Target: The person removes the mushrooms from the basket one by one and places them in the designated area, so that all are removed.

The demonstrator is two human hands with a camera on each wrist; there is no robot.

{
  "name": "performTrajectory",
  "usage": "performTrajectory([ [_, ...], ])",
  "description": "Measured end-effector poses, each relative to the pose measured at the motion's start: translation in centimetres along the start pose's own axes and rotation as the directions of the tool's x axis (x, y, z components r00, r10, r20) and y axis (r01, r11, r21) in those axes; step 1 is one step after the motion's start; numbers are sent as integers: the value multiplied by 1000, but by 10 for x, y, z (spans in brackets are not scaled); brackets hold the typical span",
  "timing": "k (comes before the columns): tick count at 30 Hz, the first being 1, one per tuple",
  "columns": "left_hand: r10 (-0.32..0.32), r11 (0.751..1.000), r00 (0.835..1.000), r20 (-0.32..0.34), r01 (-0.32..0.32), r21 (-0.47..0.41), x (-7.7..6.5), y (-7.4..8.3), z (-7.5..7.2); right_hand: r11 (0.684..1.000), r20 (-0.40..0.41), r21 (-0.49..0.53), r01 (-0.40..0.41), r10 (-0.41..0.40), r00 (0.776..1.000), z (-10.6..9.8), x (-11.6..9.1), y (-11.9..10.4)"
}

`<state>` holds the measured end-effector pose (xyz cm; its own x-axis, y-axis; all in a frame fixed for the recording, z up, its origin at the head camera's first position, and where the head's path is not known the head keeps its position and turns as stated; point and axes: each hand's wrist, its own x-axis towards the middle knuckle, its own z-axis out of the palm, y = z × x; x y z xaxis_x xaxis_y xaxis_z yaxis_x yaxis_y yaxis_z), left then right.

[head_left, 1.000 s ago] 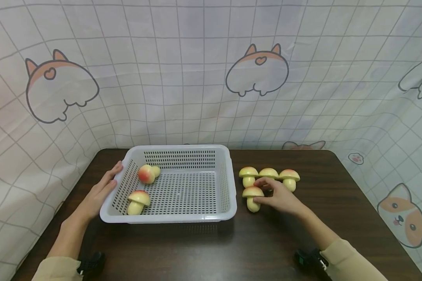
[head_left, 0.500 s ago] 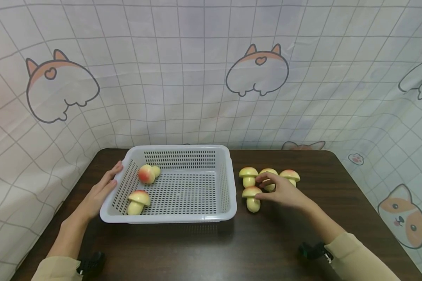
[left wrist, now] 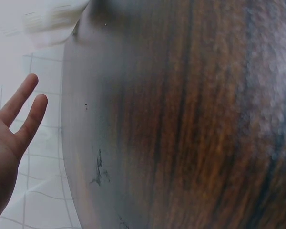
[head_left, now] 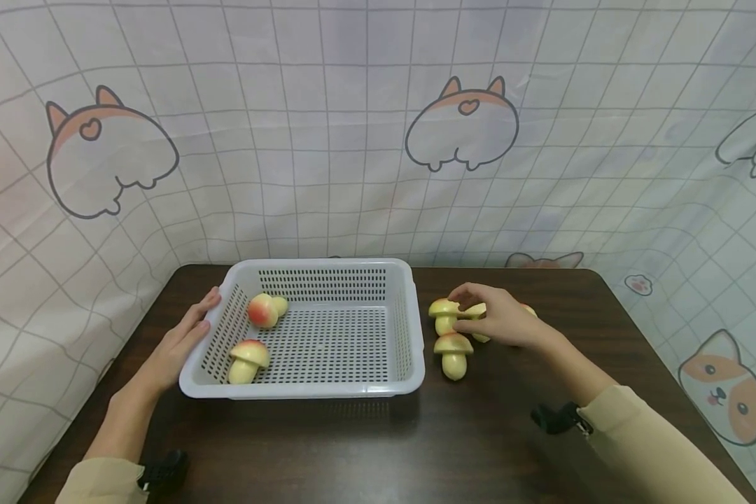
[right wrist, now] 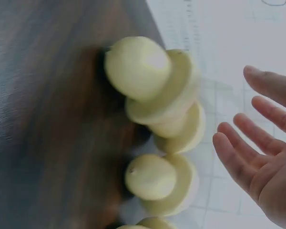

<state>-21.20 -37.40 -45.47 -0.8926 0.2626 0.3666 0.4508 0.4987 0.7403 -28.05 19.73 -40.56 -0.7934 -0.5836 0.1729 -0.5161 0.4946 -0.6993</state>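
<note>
One basket (head_left: 302,390): pale, shallow, with slotted walls and floor; stands on the dark wood-grain bench (head_left: 353,458).
Basket contents: two mushrooms. Back mushroom (head_left: 263,311), red on the cap, lies tipped near the left wall; front mushroom (head_left: 246,362) sits in the near left corner.
Bench group, right of basket: four mushrooms. Left row mushroom (head_left: 444,318) shows cap and stem; middle row mushroom (head_left: 475,312) is partly covered by fingers; right row mushroom (head_left: 530,309) is mostly hidden behind the hand; near mushroom (head_left: 453,357) sits just in front of the row, stem toward the person.
Left hand (head_left: 171,355): laid along the basket's left side, fingers spread.
Right hand (head_left: 500,318): above the row, thumb and fingers parted about the middle row mushroom; not gripping. Contact cannot be told.
Sleeves (head_left: 652,437): beige, both arms.
Backdrop (head_left: 327,140): pale cloth, grid lines, cartoon dog prints.
</note>
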Motion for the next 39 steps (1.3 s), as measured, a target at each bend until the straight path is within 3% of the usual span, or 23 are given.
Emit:
performTrajectory([
  [7, 1, 1000, 1000, 1, -1, 4, 3, 1, -2, 998, 17, -58, 35, -34, 999, -3, 26, -20],
  [16, -16, 1000, 1000, 2, 16, 11, 2, 1, 0, 997, 50, -12, 77, -77, 996, 6, 58, -45],
  [28, -7, 1000, 1000, 0, 7, 7, 2, 0, 1, 986, 140, -94, 138, -124, 982, 27, 100, -66],
  [39, -1, 1000, 1000, 2, 1, 14, 0, -2, 0, 978, 222, -75, 195, -175, 959, 52, 135, -82],
])
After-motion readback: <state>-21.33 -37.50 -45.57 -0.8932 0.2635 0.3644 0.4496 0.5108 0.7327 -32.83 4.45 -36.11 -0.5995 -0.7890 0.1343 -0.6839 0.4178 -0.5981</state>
